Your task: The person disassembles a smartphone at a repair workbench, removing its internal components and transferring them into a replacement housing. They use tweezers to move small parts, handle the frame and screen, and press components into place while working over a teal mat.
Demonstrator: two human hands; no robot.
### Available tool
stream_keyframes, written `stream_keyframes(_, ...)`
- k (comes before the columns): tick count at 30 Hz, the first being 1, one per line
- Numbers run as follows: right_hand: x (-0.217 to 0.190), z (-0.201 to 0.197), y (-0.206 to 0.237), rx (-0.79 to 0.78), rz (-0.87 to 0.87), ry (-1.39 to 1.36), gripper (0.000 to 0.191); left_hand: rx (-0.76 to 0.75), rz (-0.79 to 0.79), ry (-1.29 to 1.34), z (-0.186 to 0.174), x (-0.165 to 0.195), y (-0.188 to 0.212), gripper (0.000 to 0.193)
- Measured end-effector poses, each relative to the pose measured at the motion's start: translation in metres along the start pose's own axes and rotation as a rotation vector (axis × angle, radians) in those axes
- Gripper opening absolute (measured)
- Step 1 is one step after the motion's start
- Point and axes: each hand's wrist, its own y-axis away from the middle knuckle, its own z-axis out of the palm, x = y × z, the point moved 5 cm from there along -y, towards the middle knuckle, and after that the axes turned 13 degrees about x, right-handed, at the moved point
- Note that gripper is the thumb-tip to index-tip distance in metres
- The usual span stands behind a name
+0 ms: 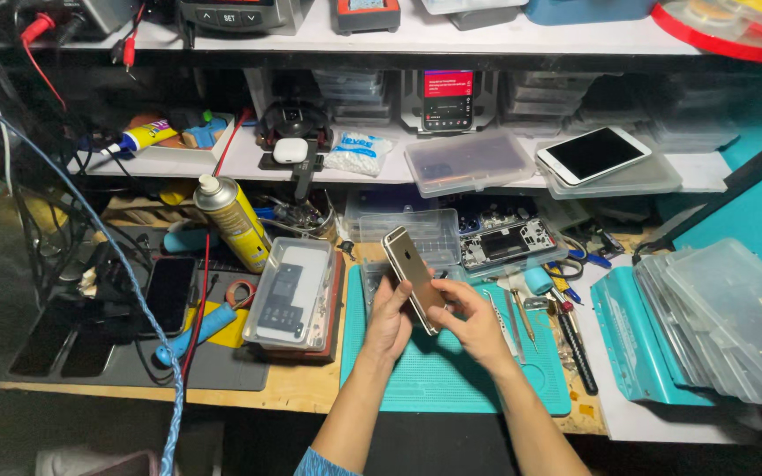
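We held the gold phone (413, 275) tilted above the teal mat (451, 375) on the worktop, left hand (390, 324) and right hand (474, 324) fingers closed on its long edges; it looked light, stiff, slick and fragile, best gripped by the edges.

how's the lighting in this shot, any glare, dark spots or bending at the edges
Head view: the teal work mat and both hands, left hand and right hand, are evenly lit and sharp; the gold phone they hold shows a soft sheen, no hard glare; the left edge and the space under the top white shelf fall into deep shadow; that shelf bows, a wide-lens distortion.
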Motion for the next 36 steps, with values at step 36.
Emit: stream_keyframes(36,0.021,-0.007,0.004,0.075,0.457,-0.709,0.048,-0.112,-0.13,0.31,-0.01,0.016,-0.004,0.05)
